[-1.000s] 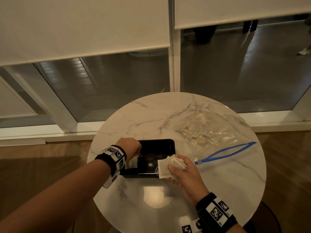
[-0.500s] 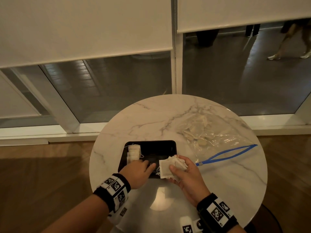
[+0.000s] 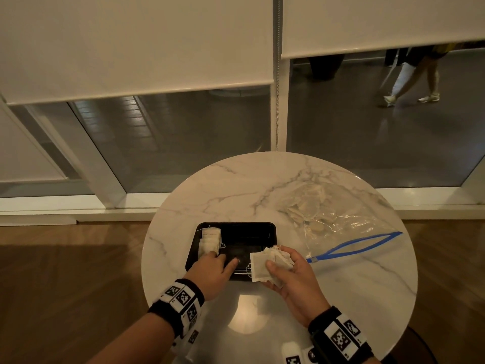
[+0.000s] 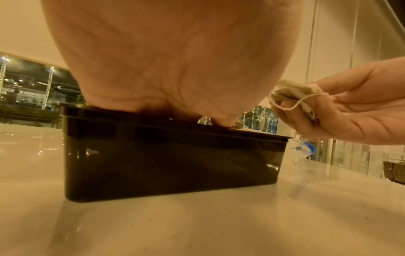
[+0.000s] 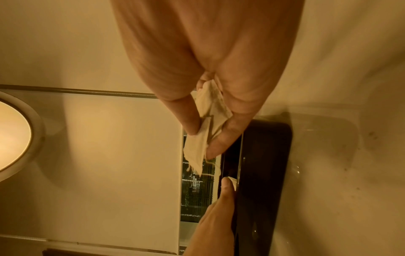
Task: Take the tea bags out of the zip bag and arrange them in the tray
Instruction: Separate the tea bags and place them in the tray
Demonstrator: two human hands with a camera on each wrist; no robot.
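Head view: black tray sits on marble tabletop. Left hand, fingers straight, reaches into tray beside tea bags at its left end. Right hand pinches tea-bag bunch at tray's right edge; zip bag w/ more bags lies right of tray.

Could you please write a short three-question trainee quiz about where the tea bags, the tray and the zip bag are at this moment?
1. True or false: the clear plastic zip bag with the blue zipper is empty.
2. Which hand grips the loose bunch of white paper tea bags?
A. left hand
B. right hand
C. neither
3. Fill in: inside the black rectangular plastic tray, the row of tea bags lies along its ____ side.

Key:
1. False; pale tea bags show through it.
2. B.
3. Left.
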